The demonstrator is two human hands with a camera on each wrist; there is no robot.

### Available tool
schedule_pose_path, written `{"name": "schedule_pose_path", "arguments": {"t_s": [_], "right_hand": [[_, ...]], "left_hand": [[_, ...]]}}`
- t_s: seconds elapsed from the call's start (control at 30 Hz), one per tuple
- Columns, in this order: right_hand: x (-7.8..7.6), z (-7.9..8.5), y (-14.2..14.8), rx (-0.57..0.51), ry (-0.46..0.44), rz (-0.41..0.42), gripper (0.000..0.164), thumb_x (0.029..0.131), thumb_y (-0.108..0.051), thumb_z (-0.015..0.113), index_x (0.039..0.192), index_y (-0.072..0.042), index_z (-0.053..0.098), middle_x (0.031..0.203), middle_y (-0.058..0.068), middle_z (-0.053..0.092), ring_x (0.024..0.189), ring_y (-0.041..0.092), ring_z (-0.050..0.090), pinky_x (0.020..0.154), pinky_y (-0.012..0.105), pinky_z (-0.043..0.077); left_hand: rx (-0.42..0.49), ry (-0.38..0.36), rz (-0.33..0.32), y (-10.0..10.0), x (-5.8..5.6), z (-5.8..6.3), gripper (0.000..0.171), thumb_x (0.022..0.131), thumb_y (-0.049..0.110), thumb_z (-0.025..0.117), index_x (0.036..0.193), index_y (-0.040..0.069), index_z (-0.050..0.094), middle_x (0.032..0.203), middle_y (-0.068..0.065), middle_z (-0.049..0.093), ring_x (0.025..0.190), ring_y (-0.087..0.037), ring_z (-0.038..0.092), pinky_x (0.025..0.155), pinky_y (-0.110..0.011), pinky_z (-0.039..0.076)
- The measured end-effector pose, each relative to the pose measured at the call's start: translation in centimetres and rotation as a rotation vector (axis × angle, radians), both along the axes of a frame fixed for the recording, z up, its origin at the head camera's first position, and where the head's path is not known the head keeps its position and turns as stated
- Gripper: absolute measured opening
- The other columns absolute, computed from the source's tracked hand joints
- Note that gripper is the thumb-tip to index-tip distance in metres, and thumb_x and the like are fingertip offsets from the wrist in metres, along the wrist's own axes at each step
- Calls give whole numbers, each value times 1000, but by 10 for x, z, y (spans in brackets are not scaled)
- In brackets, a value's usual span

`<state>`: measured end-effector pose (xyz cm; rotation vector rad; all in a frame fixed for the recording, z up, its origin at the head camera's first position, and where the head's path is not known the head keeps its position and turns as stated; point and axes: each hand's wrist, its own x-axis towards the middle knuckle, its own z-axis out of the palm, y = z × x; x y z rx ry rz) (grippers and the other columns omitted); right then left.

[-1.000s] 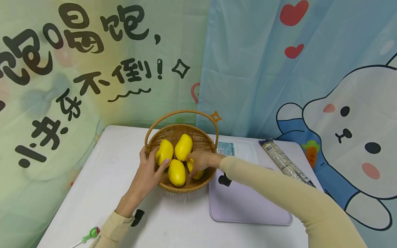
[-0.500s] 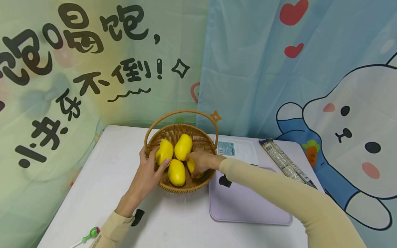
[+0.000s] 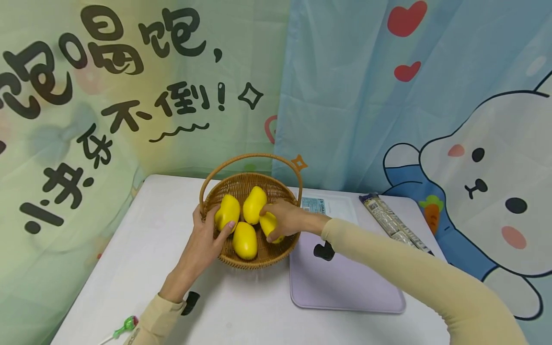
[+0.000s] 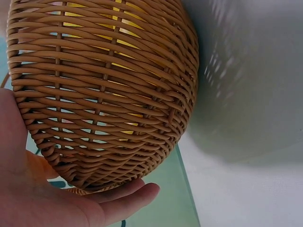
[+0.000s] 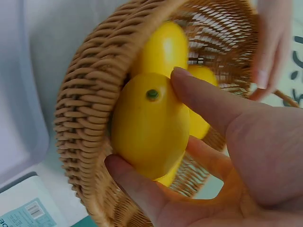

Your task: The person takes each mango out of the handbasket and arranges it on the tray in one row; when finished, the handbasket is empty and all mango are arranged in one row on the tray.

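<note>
Gripping One Mango Inside a Basket of Four

Holds the wicker basket (image 3: pixel 258 262) at its left side with the left hand (image 3: pixel 204 244), curling round the rim and reaching the thumb inside, by the edge of the left mango (image 3: pixel 226 211). Grips the held mango (image 5: pixel 147 127) with the right hand (image 3: pixel 286 219), pinching from opposite sides, at the right of the basket's interior, with its green stem end turned toward the right wrist camera. Cannot tell whether lifted off the weave.

Shares the basket with three more: the left mango, a far mango (image 3: pixel 254 205) toward the back wall, and a near mango (image 3: pixel 245 240) toward the front wall. Rises overhead in a tall, arched handle (image 3: pixel 254 155).

Rests on a white table (image 3: pixel 241 306), just beside a lavender board (image 3: pixel 345 282); shows yellow through the weave in the left wrist view.

Includes, beyond the board, a flat white pack (image 3: pixel 340 208) with a blue label and, farther right, a long silvery packet (image 3: pixel 394 224). Cannot make out the contents of either. Includes also a green-and-red lollipop (image 3: pixel 129 323) at the near left, well apart from the basket.
</note>
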<state>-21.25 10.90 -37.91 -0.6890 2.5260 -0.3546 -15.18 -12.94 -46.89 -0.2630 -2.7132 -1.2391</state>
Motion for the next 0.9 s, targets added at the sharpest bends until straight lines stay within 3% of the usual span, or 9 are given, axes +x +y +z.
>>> {"name": "schedule_pose_path", "arguments": {"t_s": [0.37,0.67,0.9], "right_hand": [[21,32,26,-118,10,-23,67,89,-32,80,148,-17,50,156,17,40,143,33,39,113,53,40],[43,50,63,-181,61,-102,66,88,-34,81,146,-20,52,150,20,43,128,34,50,103,52,47],[53,49,94,-216,85,-156,67,88,-35,81,146,-16,52,147,22,45,119,33,53,91,45,54]], "left_hand": [[-4,-3,0,0,0,-1,69,104,49,52,154,5,34,162,-31,5,110,-42,65,91,-53,55],[2,-11,-3,0,0,-1,70,104,50,51,154,5,34,162,-31,4,108,-43,65,89,-52,56],[5,-21,-6,0,0,-1,71,104,50,51,155,5,33,162,-31,3,112,-44,63,92,-52,55]]}}
